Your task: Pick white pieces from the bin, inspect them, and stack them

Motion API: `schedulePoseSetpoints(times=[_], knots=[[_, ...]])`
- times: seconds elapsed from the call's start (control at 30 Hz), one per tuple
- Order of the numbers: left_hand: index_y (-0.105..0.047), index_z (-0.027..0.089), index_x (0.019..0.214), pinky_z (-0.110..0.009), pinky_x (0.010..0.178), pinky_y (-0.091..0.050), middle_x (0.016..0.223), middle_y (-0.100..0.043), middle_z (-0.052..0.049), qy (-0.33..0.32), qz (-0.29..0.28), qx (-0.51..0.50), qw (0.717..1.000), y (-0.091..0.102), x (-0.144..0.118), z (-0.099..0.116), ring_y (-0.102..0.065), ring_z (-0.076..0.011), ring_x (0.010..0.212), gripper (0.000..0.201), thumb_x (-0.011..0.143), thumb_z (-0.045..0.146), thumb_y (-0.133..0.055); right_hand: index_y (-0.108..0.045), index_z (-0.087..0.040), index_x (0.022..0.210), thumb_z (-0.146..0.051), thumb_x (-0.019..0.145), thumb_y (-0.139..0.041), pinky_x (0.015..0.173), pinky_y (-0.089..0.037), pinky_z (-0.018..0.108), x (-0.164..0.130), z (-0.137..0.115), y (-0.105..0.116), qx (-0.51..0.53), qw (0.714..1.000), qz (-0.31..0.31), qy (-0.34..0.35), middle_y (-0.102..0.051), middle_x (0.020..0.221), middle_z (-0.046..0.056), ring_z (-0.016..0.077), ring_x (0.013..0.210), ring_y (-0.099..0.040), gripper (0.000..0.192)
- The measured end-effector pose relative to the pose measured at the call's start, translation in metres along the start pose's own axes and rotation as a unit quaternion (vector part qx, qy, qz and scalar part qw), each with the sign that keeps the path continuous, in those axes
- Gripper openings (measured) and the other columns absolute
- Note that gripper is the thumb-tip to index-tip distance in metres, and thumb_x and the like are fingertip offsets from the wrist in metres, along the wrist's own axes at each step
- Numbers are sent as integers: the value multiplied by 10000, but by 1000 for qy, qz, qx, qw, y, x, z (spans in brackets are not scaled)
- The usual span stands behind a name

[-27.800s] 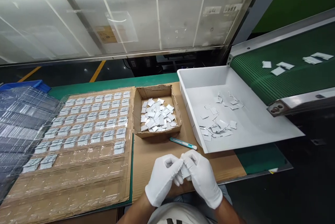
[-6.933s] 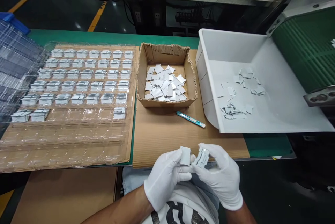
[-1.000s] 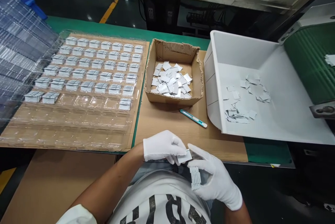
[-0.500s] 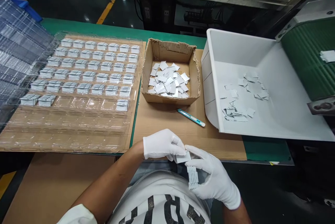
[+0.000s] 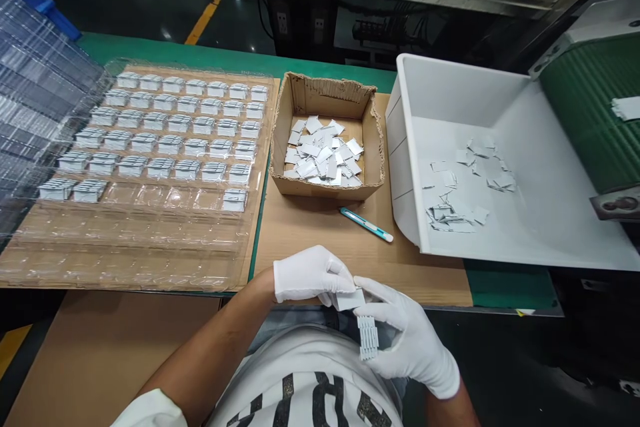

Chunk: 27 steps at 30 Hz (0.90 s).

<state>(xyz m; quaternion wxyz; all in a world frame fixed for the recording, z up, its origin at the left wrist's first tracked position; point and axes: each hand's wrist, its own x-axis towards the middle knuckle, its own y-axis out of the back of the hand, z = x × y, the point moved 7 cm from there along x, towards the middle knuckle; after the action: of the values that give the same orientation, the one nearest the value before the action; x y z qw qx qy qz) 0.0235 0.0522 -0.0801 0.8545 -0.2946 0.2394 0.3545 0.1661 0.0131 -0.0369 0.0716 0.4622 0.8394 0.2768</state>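
White gloves cover both hands, which meet at the front edge of the bench. Between thumb and fingers, my left hand (image 5: 315,275) pinches a small flat white piece (image 5: 351,299). The fingertips of my right hand (image 5: 407,334) touch that piece's right side. Lower in the same right hand sits a stack of thin white pieces (image 5: 368,338), seen edge-on and gripped between fingers and thumb. Just ahead lies a cardboard box (image 5: 327,192) with many loose white pieces (image 5: 325,154) in it.
A clear plastic tray (image 5: 150,234) at left holds rows of white stacks. More clear trays (image 5: 40,94) are piled beyond it. A teal utility knife (image 5: 366,224) lies before the box. A large white bin (image 5: 550,214) with scattered pieces stands right, beside a green conveyor belt (image 5: 595,107).
The flat white piece has tilted slightly between the fingers, showing a bit more of its face. Otherwise both hands and the stack keep their places.
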Motion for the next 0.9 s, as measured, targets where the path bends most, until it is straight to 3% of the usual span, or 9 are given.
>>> schedulePoseSetpoints(times=[0.4,0.67,0.8,0.9], knots=[[-738,159,698,-218,560,-526,608,-662,15,5,-9,60,998,0,-7,22,-590,-112,578,92,695,250,-724,-652,-301,1060,-182,546,-696,862,-524,334,4,-13,5,-37,999,-4,0,-594,1376,59,268,1063,-678,529],[-742,144,716,-245,601,-522,608,-689,-17,-10,-3,67,998,-4,-10,34,-621,-134,596,254,697,397,-747,-608,-306,1107,-138,561,-670,853,-529,321,11,-18,5,3,1000,6,13,-620,1344,43,245,1045,-685,574],[-739,133,830,-249,587,-524,686,-691,-25,-28,41,-7,999,0,0,30,-634,-144,635,251,729,358,-690,-665,-268,888,-92,605,-625,893,-521,299,30,-15,0,-11,996,38,-75,-646,1306,25,249,1134,-647,336],[-729,138,889,-245,575,-518,762,-696,-29,-58,45,-100,992,6,9,21,-633,-153,674,282,627,238,-704,-674,-263,864,-71,624,-615,975,-489,307,45,-17,-6,0,994,39,-99,-637,1319,23,247,1220,-593,312]])
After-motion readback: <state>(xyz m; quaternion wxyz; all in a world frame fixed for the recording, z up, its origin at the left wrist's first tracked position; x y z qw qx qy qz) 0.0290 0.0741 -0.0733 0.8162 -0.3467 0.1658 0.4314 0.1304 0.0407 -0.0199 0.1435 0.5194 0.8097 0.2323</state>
